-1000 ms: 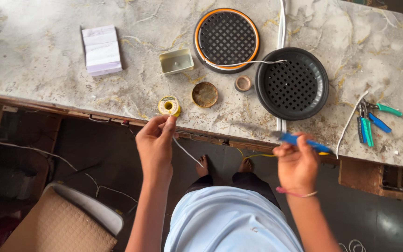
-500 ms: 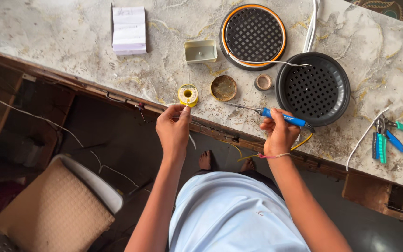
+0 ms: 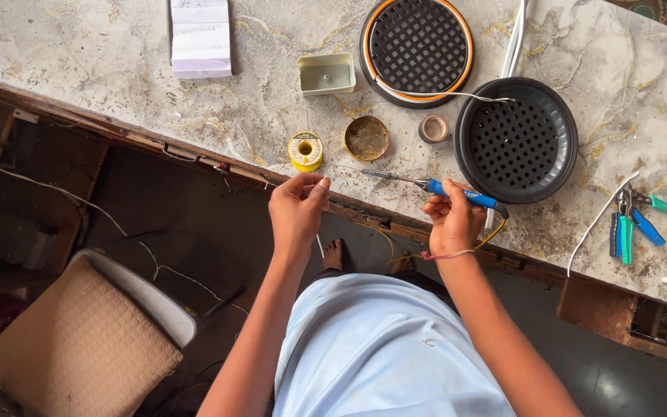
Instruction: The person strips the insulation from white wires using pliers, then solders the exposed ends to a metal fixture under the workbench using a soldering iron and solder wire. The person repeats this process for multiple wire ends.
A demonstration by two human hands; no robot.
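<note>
My right hand (image 3: pixel 449 218) grips a blue-handled soldering iron (image 3: pixel 435 187) at the counter's front edge, its metal tip pointing left. My left hand (image 3: pixel 297 207) pinches a thin wire (image 3: pixel 324 177) just left of that tip, near a yellow solder spool (image 3: pixel 305 150). A small round brass tin (image 3: pixel 367 138) sits beyond the tip. A black round grille (image 3: pixel 516 140) lies right of my right hand, joined by a white cable to an orange-rimmed black grille (image 3: pixel 417 48) farther back.
On the marble counter (image 3: pixel 102 62) lie a pale rectangular tray (image 3: pixel 326 73), a small round cap (image 3: pixel 434 128), a white folded booklet (image 3: pixel 200 37), and green and blue pliers (image 3: pixel 628 224) at the right. A cushioned chair (image 3: pixel 79 340) stands lower left.
My right hand has brought the soldering iron from off the counter edge leftward over it. The iron's tip and my left hand's wire have come close together. The view has shifted.
</note>
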